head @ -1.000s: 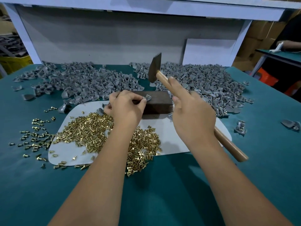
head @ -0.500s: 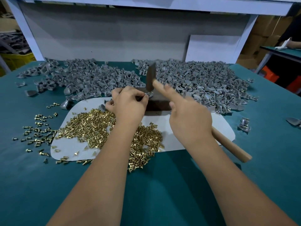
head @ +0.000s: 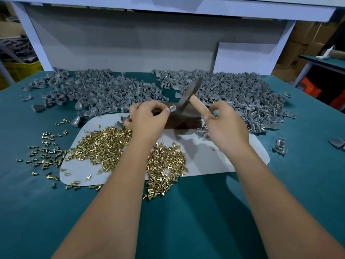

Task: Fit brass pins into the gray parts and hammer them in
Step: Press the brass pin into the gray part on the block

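Here, left hand pinching gray part on block, pin up, right hand gripping hammer (handle near-right, head far-left).

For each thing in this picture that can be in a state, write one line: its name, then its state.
Left hand: pinches a gray part on the block.
Gray part: brass pin standing in it.
Right hand: grips the hammer handle.
Hammer: head raised, motion-blurred.
Dark block: lying flat.
Brass pins: loose heap.
Gray parts piles: loose, unsorted.

It was a small assembly workshop: gray parts heaped at twelve o'clock on a teal bench, cartons stacked at two o'clock.
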Available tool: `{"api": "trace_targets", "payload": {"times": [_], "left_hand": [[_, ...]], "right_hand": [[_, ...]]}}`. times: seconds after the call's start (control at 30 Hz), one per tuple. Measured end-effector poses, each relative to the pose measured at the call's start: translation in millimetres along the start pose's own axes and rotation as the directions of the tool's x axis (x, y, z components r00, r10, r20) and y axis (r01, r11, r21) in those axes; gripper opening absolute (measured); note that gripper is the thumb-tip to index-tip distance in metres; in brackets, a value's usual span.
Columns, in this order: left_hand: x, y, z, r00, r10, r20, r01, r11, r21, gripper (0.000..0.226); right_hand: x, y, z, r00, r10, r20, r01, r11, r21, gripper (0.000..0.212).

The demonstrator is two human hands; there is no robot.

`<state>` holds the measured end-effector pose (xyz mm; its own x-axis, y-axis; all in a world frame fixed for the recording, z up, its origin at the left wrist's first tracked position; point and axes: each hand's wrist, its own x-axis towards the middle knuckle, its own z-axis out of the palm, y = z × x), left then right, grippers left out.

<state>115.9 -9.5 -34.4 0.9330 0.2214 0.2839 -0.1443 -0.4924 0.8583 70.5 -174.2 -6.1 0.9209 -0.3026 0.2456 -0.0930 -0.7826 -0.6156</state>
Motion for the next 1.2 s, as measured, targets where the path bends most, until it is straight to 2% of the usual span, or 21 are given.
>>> {"api": "trace_targets", "payload": {"times": [0.07, 0.13, 0.2, 0.27, 0.33, 0.37, 0.43, 0.47, 0.53, 0.6, 0.67, 0.77, 0.83, 0.97, 1.1, 1.2], "left_hand": [[0.1, 1.6, -1.9, 1.000, 0.001, 0.023, 0.000, 0.999, -0.035, 0.014], [2.1, 2.0, -3.5, 0.999, 0.004, 0.051, -0.001, 0.999, -0.054, 0.013], [2.8, 3.3, -5.0, 0.996, -0.020, 0.089, 0.029, 0.995, -0.097, 0.009], [0.5, 6.4, -7.7, 0.993, -0.053, 0.106, 0.067, 0.990, -0.128, 0.010], [-0.6, 9.3, -10.0, 0.991, -0.075, 0.114, 0.091, 0.986, -0.143, 0.015], [-0.7, 10.7, -11.2, 0.990, -0.080, 0.115, 0.097, 0.984, -0.149, 0.016], [-1.7, 13.9, -13.8, 0.989, -0.077, 0.128, 0.098, 0.982, -0.162, 0.015], [-2.2, 14.8, -14.9, 0.989, -0.058, 0.136, 0.080, 0.983, -0.168, 0.014], [-3.0, 15.3, -16.4, 0.991, 0.018, 0.136, 0.001, 0.990, -0.144, 0.013], [-3.0, 15.2, -17.1, 0.985, 0.107, 0.136, -0.092, 0.990, -0.111, 0.012], [-3.2, 13.9, -15.7, 0.976, 0.170, 0.137, -0.152, 0.980, -0.129, 0.005], [-5.5, 14.2, -13.5, 0.953, 0.275, 0.128, -0.253, 0.953, -0.165, 0.023], [-6.1, 14.1, -11.4, 0.935, 0.330, 0.127, -0.303, 0.934, -0.190, 0.022], [-5.7, 16.9, -12.8, 0.930, 0.326, 0.170, -0.267, 0.917, -0.298, 0.019], [-7.4, 19.2, -13.9, 0.918, 0.312, 0.246, -0.219, 0.913, -0.343, 0.018], [-10.6, 21.1, -12.4, 0.897, 0.331, 0.294, -0.226, 0.913, -0.340, 0.029]], "right_hand": [[8.6, 0.4, -2.8, 0.981, 0.102, 0.166, -0.144, 0.953, 0.268, 0.019], [15.1, -1.4, -4.6, 0.937, 0.137, 0.323, -0.265, 0.879, 0.396, 0.017], [18.7, -4.9, -5.0, 0.913, 0.132, 0.385, -0.273, 0.899, 0.341, 0.017], [21.4, -9.1, -5.3, 0.913, 0.121, 0.390, -0.233, 0.939, 0.254, 0.021], [21.8, -14.5, -6.8, 0.928, 0.103, 0.359, -0.155, 0.981, 0.118, 0.025], [21.2, -17.2, -7.8, 0.950, 0.079, 0.303, -0.078, 0.997, -0.014, 0.027], [20.1, -21.5, -5.6, 0.994, -0.058, 0.094, 0.081, 0.959, -0.270, 0.024], [17.9, -24.9, -3.9, 0.987, -0.163, -0.009, 0.154, 0.946, -0.284, 0.021], [13.3, -32.2, 0.2, 0.952, -0.290, -0.094, 0.285, 0.957, -0.063, 0.017], [7.7, -37.3, 6.7, 0.947, -0.319, -0.043, 0.321, 0.927, 0.195, 0.015], [2.0, -35.9, 15.4, 0.947, -0.321, 0.016, 0.309, 0.921, 0.236, 0.016], [-1.5, -30.1, 25.6, 0.967, -0.254, 0.007, 0.240, 0.924, 0.299, 0.013], [-2.2, -28.4, 27.5, 0.975, -0.220, -0.007, 0.209, 0.915, 0.345, 0.011], [-4.4, -27.8, 26.5, 0.979, -0.197, -0.056, 0.204, 0.904, 0.376, 0.013], [-8.5, -26.2, 27.3, 0.975, -0.212, -0.073, 0.223, 0.949, 0.222, 0.016], [-11.5, -25.8, 27.6, 0.975, -0.215, -0.060, 0.221, 0.968, 0.119, 0.016]]}}
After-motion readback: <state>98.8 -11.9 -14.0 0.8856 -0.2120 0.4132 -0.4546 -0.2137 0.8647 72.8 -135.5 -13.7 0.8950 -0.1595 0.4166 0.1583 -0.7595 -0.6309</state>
